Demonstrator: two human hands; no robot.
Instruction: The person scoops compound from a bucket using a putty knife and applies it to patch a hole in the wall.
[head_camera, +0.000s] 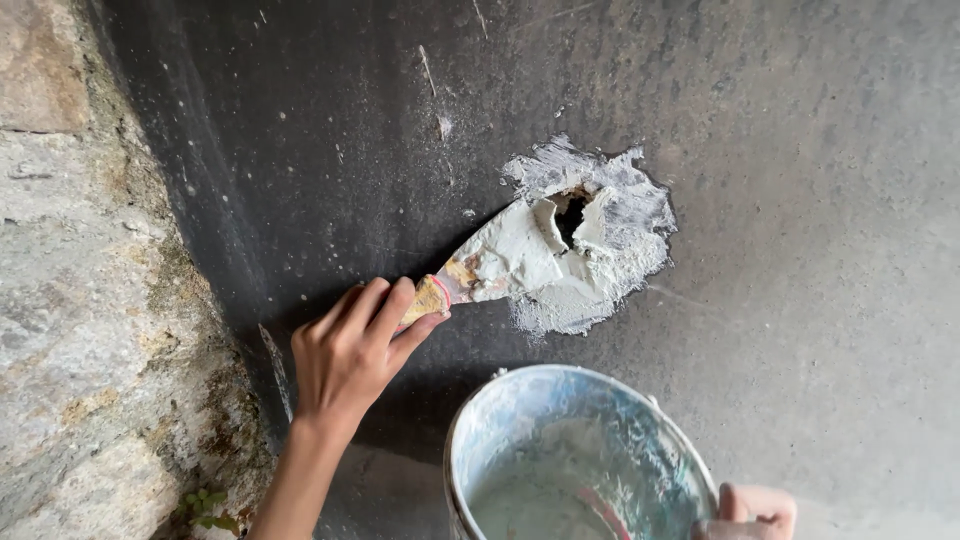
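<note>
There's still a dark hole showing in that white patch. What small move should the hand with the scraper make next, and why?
Probably press the putty knife in the left hand up and right across the dark hole. The blade is loaded with white filler, the hole in the patch is still open, and the blade edge lies right beside it.

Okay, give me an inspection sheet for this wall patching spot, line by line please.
Surface: dark grey wall with a small hole ringed by white filler.
Job's things: putty knife, blade loaded with filler, pressed at the hole; metal bucket holding filler, below the patch.
Clutter: white specks on the wall.
Grippers: left hand grips the knife handle; right hand holds the bucket rim.
Cables: nothing seen.
Surroundings: rough stone at left, small green plant at its base.
</note>
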